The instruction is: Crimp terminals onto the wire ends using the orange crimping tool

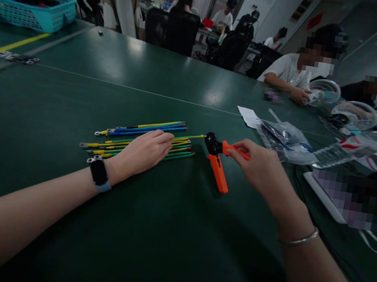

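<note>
Right grip [260, 166] is closed on one orange handle of the crimping tool [217, 173]; the left grip [144, 152] pinches a yellow-green wire [189, 137], its tip at the tool's black head, though I can't tell whether it sits inside. More wires [141, 130] lie under and beside the left grip. From here, the red print on the clear bottle [334, 154] is too blurred to read. Green table [157, 233] runs past the wires to its far edge; a plastic bag [285, 138] crowds the space just beyond the right grip.
</note>
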Tool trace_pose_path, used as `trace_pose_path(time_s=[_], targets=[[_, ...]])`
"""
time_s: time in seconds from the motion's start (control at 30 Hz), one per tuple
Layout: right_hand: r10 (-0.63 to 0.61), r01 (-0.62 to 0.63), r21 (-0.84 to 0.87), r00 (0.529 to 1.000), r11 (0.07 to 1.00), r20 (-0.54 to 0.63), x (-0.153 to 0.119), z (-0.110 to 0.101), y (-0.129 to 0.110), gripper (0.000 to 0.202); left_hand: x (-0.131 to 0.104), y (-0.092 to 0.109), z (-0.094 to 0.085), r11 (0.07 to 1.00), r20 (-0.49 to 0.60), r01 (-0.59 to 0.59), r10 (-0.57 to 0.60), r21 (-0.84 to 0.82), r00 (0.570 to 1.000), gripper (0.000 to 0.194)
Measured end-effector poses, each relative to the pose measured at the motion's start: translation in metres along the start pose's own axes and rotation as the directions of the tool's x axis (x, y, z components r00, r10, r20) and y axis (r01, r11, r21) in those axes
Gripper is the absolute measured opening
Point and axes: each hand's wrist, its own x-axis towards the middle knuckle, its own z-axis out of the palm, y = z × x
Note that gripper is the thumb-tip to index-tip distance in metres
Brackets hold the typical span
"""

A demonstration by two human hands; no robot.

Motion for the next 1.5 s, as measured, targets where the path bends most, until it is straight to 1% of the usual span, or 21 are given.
trace_pose_path(time_s=[0.1,0.17,0.37,0.47,0.53,0.8,0.9,1.03,1.1,1.23,1.5], targets=[[0.03,-0.03,-0.01,0.999,0.999,0.026,0.0,-0.002,-0.001,0.027,0.0,-0.004,-0.004,0.996,-0.031,0.086,-0.086,0.022,0.996,0.038],[0.038,-0.037,-0.01,0.998,0.999,0.048,0.0,-0.004,-0.004,0.028,-0.001,-0.008,-0.004,0.99,-0.038,0.138,-0.137,0.025,0.99,0.036],[0.037,-0.036,-0.014,0.997,0.999,0.072,0.0,-0.006,-0.007,0.028,-0.004,-0.015,0.001,0.983,0.06,0.172,-0.175,0.058,0.983,0.036],[0.034,-0.033,-0.015,0.998,0.999,0.06,0.001,-0.005,-0.004,0.029,-0.003,-0.015,-0.001,0.967,0.04,0.253,-0.254,0.029,0.966,0.037],[0.02,-0.019,-0.019,0.999,1.0,0.048,0.001,-0.004,-0.003,0.028,-0.003,-0.015,-0.002,0.958,0.021,0.285,-0.285,0.022,0.958,0.038],[0.021,-0.018,-0.033,0.996,0.999,0.088,0.009,-0.007,-0.008,0.027,-0.005,-0.018,-0.001,0.957,0.028,0.29,-0.29,0.011,0.957,0.039],[0.012,-0.009,-0.038,0.997,0.999,0.07,0.011,-0.006,-0.008,0.026,-0.005,-0.017,-0.002,0.956,0.005,0.292,-0.292,0.017,0.956,0.037],[0.006,-0.004,-0.043,0.998,0.999,0.068,0.01,-0.005,-0.007,0.026,-0.005,-0.017,-0.001,0.946,-0.052,0.312,-0.308,0.089,0.95,0.037],[0.013,-0.01,-0.047,0.997,0.999,0.076,0.009,-0.005,-0.007,0.027,-0.005,-0.018,0.0,0.94,-0.041,0.325,-0.323,0.106,0.946,0.038],[0.006,-0.003,-0.042,0.998,0.999,0.07,0.008,-0.006,-0.007,0.027,-0.005,-0.019,0.001,0.941,0.008,0.33,-0.331,0.078,0.943,0.042],[-0.005,0.008,-0.062,0.998,0.998,0.061,0.006,-0.005,-0.008,0.027,-0.005,-0.019,0.002,0.948,0.005,0.315,-0.315,0.05,0.949,0.045]])
